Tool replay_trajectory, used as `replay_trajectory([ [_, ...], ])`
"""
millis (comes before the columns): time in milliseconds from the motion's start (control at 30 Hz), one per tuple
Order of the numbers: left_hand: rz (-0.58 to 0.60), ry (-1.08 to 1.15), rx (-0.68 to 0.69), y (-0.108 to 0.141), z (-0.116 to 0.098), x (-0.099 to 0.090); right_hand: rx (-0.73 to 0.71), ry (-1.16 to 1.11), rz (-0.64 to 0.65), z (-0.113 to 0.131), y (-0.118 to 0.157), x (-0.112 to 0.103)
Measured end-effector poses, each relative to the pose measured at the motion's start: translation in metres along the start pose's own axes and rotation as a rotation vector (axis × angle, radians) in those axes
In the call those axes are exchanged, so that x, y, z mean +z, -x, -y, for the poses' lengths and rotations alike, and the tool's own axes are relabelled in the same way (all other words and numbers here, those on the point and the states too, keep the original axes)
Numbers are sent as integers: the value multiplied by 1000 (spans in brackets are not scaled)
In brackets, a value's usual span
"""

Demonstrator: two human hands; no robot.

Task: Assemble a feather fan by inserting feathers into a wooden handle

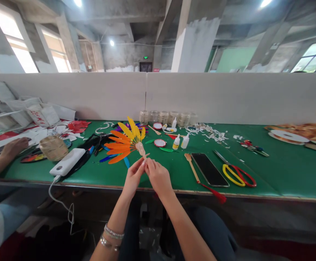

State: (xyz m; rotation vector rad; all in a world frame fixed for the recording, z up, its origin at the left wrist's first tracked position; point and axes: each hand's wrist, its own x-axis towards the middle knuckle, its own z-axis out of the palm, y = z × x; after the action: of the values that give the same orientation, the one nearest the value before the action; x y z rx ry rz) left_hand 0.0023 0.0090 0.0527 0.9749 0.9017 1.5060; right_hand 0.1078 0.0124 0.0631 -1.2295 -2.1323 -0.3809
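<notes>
A feather fan [128, 139] with orange and yellow feathers spreads out above my hands, over the green table. Its feathers meet at a pale wooden base, and a short stick runs down from there. My left hand [135, 173] pinches the stick near its lower end. Close against it, my right hand [157, 174] has its fingers closed around the same stick, whose end they hide. Blue feathers [109, 158] lie beneath the fan. To the right rests a wooden handle [192, 167] with a red tassel [214, 192] hanging past the table edge.
A phone [209, 169] and yellow-and-red scissors [235, 172] lie right of my hands; glue bottles [176, 142] stand behind. A power bank [67, 161] with a cable and a jar [54, 147] are at left, near another person's hand [15, 148]. Ribbon spools [288, 137] sit far right.
</notes>
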Motion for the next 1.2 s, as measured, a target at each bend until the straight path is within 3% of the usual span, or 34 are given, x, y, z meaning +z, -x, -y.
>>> replay_trajectory([
  [300,-28,-2,30,0,-2,4,-83,37,-63,-1,18,2],
  [433,-56,-38,58,-3,-1,-2,-209,-21,26,-12,12,-10],
  [500,-60,-71,76,-5,-1,-7,-197,-54,69,-25,6,-23],
  [567,-38,-117,109,-5,-4,-12,-38,-80,54,-46,3,-38],
  [667,24,-228,170,-3,-12,-21,407,58,47,-88,12,-58],
  [767,103,-368,235,0,-21,-27,805,223,181,-131,34,-69],
  [900,157,-476,298,2,-26,-32,990,218,328,-164,59,-73],
  [1067,162,-444,255,0,-25,-30,1120,210,285,-174,65,-75],
  [1200,192,-244,136,1,-20,-28,1160,189,287,-190,72,-69],
])
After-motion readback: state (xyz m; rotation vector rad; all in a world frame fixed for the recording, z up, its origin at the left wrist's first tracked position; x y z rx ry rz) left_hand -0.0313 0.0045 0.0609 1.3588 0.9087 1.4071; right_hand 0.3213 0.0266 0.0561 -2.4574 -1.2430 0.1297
